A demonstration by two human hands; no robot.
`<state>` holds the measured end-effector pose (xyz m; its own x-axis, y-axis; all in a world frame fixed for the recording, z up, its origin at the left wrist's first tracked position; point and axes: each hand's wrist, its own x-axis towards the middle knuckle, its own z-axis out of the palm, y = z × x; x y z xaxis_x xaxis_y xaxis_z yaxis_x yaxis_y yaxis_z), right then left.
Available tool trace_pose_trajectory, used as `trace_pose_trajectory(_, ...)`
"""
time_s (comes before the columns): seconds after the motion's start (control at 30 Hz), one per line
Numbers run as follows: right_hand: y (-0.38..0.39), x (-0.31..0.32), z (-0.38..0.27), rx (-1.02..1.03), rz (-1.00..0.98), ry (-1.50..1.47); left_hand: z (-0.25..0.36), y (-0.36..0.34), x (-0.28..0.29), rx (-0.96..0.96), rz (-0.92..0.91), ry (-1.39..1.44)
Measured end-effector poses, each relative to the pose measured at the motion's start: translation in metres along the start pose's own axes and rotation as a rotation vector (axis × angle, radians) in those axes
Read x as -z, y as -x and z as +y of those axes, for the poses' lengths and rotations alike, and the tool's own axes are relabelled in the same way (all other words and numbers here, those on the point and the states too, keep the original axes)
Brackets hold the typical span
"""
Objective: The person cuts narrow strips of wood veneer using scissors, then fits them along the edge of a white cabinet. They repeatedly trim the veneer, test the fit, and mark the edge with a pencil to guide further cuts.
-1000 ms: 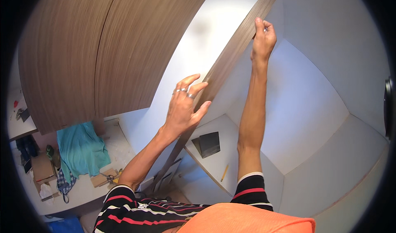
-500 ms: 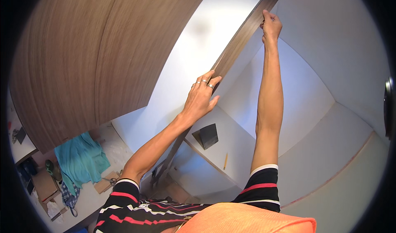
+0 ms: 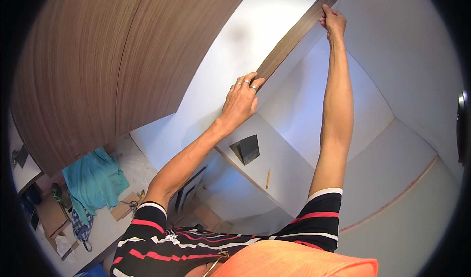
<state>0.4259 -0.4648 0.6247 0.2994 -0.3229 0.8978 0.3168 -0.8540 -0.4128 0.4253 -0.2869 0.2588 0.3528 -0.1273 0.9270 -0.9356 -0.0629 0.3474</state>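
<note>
A long wood-grain strip [image 3: 296, 35] slants up to the right along the edge of a bright white panel [image 3: 211, 76]. My right hand [image 3: 335, 23] pinches it near its far upper end, arm stretched out. Lower down, my left hand [image 3: 240, 99], with rings on its fingers, is closed over the strip's nearer part, fingertips at its edge. The palm hides whatever lies under it there.
Large wood-grain cabinet doors [image 3: 122, 46] fill the upper left. Below my hands, a white shelf [image 3: 289, 179] holds a dark folded card [image 3: 246, 149] and a pencil [image 3: 268, 178]. Lower left, a counter carries a teal cloth [image 3: 95, 179] and scissors [image 3: 131, 205].
Both hands and the strip have shifted upward, the right hand also to the right. The strip leans over more, and its dark length below my left hand no longer shows.
</note>
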Motion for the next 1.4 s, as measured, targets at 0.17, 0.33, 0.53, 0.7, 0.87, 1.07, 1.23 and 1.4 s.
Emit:
trace_pose_trajectory(0.17,-0.005,0.008,-0.004,0.035,-0.078,0.085,-0.011,0.009,-0.003,0.045,0.007,0.008)
trace_pose_trajectory(0.33,-0.007,0.007,-0.006,0.093,-0.033,0.322,-0.021,0.011,-0.007,0.085,-0.042,0.07)
trace_pose_trajectory(0.53,0.0,-0.002,0.0,0.23,0.182,0.491,-0.031,0.011,-0.02,0.056,-0.009,0.109)
trace_pose_trajectory(0.7,0.007,-0.025,0.001,0.293,0.399,0.372,-0.044,0.014,-0.032,-0.03,0.061,0.08)
trace_pose_trajectory(0.87,0.005,-0.03,0.003,0.336,0.433,0.329,-0.062,0.019,-0.051,-0.155,0.198,0.045)
trace_pose_trajectory(1.07,0.0,-0.025,0.002,0.344,0.346,0.256,-0.075,0.023,-0.075,-0.207,0.273,0.008)
trace_pose_trajectory(1.23,0.004,-0.03,-0.001,0.314,0.36,0.235,-0.083,0.024,-0.08,-0.248,0.278,0.024)
trace_pose_trajectory(1.4,0.0,-0.028,0.0,0.348,0.34,0.217,-0.087,0.022,-0.083,-0.286,0.259,-0.012)
